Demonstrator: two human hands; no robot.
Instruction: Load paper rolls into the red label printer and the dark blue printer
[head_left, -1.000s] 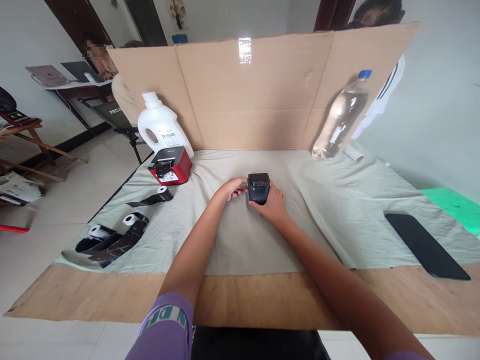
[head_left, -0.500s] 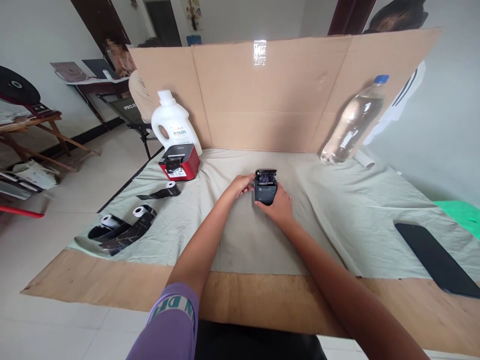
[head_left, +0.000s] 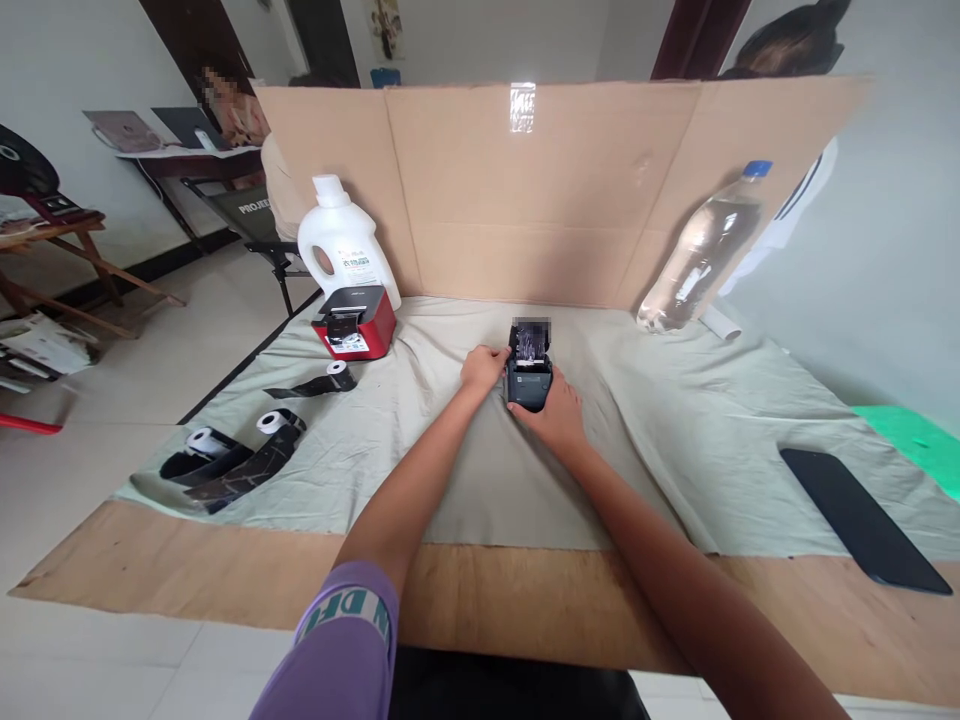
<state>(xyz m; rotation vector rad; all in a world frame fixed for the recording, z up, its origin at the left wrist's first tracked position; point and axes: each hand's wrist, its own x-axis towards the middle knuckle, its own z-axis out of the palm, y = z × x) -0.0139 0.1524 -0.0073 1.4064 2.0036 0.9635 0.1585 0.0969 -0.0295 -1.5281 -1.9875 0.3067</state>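
Observation:
A small dark grey label printer (head_left: 529, 388) sits on the cloth in front of me, its lid tilted up. Dark material shows within the raised lid, too small to make out clearly. My right hand (head_left: 561, 412) wraps the printer's right side and front corner, thumb along the front. At its left edge, near the lid's hinge, my left hand (head_left: 485, 368) has its fingers closed against the printer. To the left lie several black paper rolls with white cores, one roll (head_left: 341, 376) near a red and black printer (head_left: 358, 325).
A white jug (head_left: 346, 240) stands behind the red printer. A cardboard panel (head_left: 517, 190) rises along the back. A clear bottle (head_left: 701, 260) leans against it at right, beside a white tube (head_left: 721, 322). A black phone (head_left: 862, 520) lies at the right front edge. People are beyond the panel.
The printer's lid has swung further up and back, showing more of its inside. My left hand has stayed at the printer's left side; my right hand still grips it. The view has shifted slightly.

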